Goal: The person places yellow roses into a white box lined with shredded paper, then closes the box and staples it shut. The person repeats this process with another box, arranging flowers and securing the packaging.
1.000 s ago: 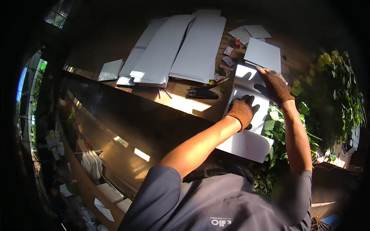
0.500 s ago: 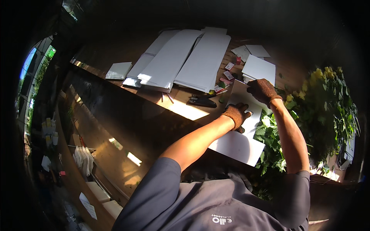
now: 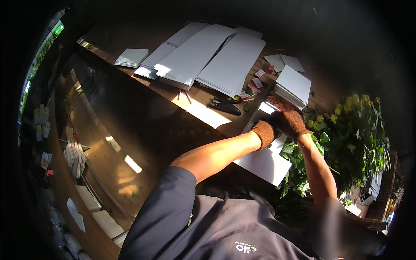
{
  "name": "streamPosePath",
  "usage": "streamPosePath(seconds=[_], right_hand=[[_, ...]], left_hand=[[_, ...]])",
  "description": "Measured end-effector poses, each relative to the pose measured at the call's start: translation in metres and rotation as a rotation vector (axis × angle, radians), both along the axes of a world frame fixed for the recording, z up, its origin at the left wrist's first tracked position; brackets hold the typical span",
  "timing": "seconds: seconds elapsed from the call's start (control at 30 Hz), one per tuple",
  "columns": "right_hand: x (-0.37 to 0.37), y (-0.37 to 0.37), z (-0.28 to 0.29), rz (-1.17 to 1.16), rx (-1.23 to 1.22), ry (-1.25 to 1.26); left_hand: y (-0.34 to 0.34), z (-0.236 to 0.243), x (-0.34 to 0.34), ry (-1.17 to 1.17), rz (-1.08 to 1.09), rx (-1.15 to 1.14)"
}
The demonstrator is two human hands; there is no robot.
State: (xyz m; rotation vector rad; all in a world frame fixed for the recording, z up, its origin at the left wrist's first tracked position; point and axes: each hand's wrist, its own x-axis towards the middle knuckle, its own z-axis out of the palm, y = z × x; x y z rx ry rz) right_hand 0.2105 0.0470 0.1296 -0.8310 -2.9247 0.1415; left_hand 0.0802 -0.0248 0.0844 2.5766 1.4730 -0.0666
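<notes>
The left hand (image 3: pixel 265 133) and right hand (image 3: pixel 291 122), both wearing fuzzy brown gloves (image 3: pixel 259 128), are resting close together over a smooth white sheet (image 3: pixel 268 167). It is lying at the wooden table's (image 3: pixel 199 113) near edge, beside leafy yellow flowers (image 3: pixel 353 104). Visible fingers are sitting bent (I cannot tell whether they're pinching it). Small red-and-white packets (image 3: pixel 257 82) are lying beyond; the grey shirt (image 3: pixel 229 221) is bearing white lettering (image 3: pixel 245 247).
</notes>
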Motion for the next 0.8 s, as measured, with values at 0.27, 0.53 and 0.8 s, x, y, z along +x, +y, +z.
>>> streamPosePath(seconds=[0.27,0.53,0.8], right_hand=[[-0.008,-0.026,-0.011,0.1,-0.089,0.032],[0.003,-0.044,-0.008,0.117,-0.056,-0.029],[0.004,-0.017,0.007,0.169,-0.287,-0.036]], left_hand=[[-0.051,-0.008,-0.015,-0.143,0.215,0.261],[-0.094,-0.042,-0.138,-0.522,0.501,-0.112],[-0.048,-0.043,-0.097,-1.184,0.552,-0.213]])
